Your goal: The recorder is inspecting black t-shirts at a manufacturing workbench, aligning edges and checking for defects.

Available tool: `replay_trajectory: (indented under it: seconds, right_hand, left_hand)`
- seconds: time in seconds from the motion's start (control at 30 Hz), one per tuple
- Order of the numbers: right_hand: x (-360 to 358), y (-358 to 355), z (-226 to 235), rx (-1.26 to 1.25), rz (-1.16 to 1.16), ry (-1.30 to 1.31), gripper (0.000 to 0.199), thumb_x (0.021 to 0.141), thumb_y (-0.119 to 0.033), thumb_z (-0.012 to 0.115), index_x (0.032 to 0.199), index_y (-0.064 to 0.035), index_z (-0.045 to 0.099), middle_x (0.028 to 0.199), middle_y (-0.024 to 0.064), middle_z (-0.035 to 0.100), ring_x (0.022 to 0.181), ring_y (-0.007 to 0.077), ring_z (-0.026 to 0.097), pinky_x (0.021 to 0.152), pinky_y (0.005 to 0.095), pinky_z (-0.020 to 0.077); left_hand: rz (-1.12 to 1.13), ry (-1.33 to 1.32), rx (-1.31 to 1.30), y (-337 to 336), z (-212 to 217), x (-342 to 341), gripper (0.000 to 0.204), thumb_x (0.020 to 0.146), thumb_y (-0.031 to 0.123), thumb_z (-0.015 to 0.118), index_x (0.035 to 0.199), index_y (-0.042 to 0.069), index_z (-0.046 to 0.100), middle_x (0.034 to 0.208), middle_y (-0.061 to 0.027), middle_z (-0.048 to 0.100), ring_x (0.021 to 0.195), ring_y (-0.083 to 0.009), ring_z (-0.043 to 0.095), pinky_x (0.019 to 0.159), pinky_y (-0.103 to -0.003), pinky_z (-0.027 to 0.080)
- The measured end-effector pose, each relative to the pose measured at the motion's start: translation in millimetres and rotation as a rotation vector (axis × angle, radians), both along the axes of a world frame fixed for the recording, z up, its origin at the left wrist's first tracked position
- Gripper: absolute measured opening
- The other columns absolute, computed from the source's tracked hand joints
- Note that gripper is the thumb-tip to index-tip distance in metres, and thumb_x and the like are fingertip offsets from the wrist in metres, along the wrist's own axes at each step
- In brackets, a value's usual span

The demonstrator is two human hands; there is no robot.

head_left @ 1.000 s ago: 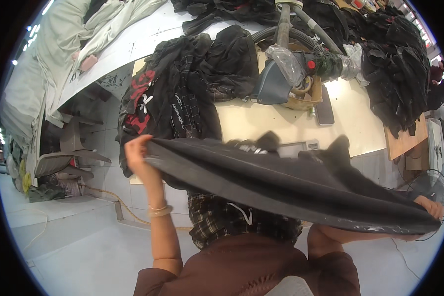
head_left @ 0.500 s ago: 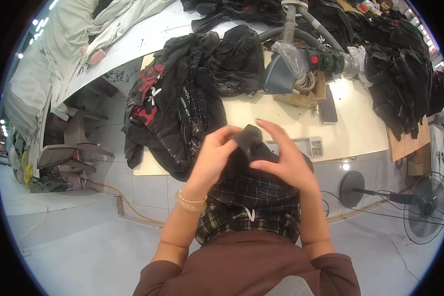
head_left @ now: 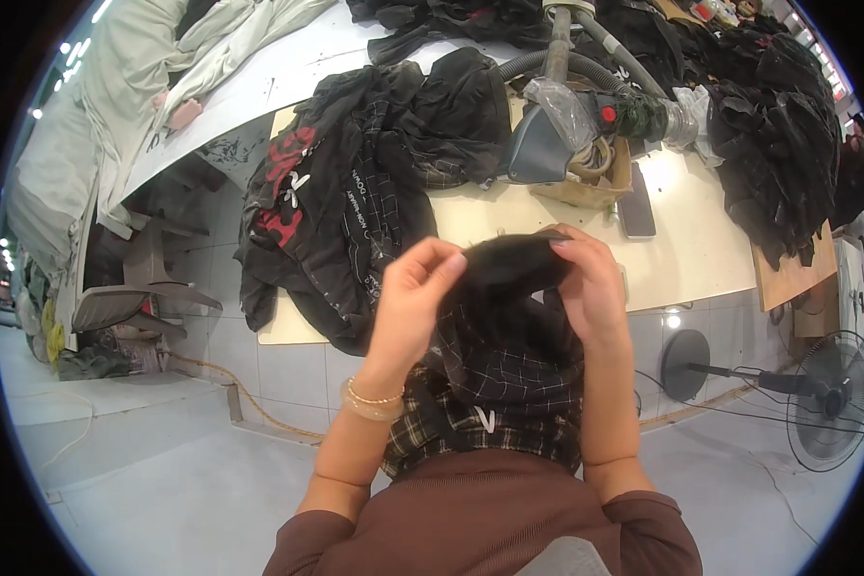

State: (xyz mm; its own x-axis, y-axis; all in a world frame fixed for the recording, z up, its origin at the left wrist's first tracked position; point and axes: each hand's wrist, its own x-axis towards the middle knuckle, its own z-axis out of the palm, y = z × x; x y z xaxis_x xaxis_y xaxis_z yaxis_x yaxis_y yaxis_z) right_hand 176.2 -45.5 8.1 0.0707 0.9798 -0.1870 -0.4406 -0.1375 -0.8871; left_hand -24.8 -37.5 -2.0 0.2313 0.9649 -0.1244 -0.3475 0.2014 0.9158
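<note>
A black garment with a thin white grid pattern hangs from both hands down over my lap. My left hand pinches one end of its plain black edge between thumb and fingers. At the other end my right hand grips the same edge, thumb on the near side. The edge is stretched between the two hands over the table's near side. Which part of the garment this edge is, I cannot tell. Just beyond my left hand lies a pile of black garments with red and white prints.
On the cream table stand a grey machine with hoses, a cardboard box and a dark phone. More black clothes hang off the right side. A fan stands at right, a chair at left.
My right hand was open beside the cloth and has now closed on its edge. The black edge, bunched in my left hand before, is now spread wide between both hands.
</note>
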Motion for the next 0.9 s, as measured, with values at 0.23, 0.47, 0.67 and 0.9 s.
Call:
replay_trajectory:
  seconds: [0.23, 0.47, 0.67, 0.9]
  right_hand:
    - [9, 9, 2, -0.094, 0.109, 0.265, 0.023, 0.085, -0.005, 0.056, 0.104, 0.0066, 0.062, 0.097, 0.0077, 0.066, 0.089, 0.0129, 0.06, 0.083, 0.026, 0.0458]
    - [18, 18, -11, -0.026, 0.277, 0.075, 0.018, 0.093, -0.013, 0.06, 0.1, 0.0023, 0.064, 0.093, 0.0004, 0.066, 0.084, 0.0061, 0.059, 0.079, 0.0211, 0.0458]
    - [10, 28, -17, -0.069, 0.198, 0.289, 0.02, 0.094, -0.009, 0.057, 0.109, 0.0035, 0.062, 0.101, 0.0059, 0.067, 0.091, 0.011, 0.062, 0.086, 0.0246, 0.0482]
    - [5, 36, -16, -0.098, 0.236, 0.435, 0.026, 0.095, -0.006, 0.054, 0.117, 0.0046, 0.058, 0.111, 0.0092, 0.065, 0.101, 0.0153, 0.062, 0.092, 0.0275, 0.0482]
  left_hand:
    - [-0.049, -0.105, 0.071, 30, 11, 9, 0.008, 0.097, 0.006, 0.053, 0.091, 0.002, 0.055, 0.085, 0.0019, 0.059, 0.079, -0.0029, 0.051, 0.072, -0.018, 0.041]
    - [-0.065, -0.009, 0.104, 42, 9, 26, 0.005, 0.097, 0.005, 0.054, 0.099, 0.001, 0.055, 0.084, -0.0002, 0.061, 0.081, -0.0056, 0.056, 0.074, -0.018, 0.044]
    - [-0.232, 0.05, 0.229, 56, -2, 14, 0.023, 0.086, 0.002, 0.067, 0.106, 0.002, 0.055, 0.103, -0.0046, 0.06, 0.098, -0.0104, 0.056, 0.088, -0.023, 0.044]
    - [-0.134, 0.326, 0.598, 66, -4, 11, 0.031, 0.079, -0.003, 0.072, 0.108, -0.002, 0.06, 0.111, -0.006, 0.057, 0.108, -0.015, 0.053, 0.095, -0.027, 0.041]
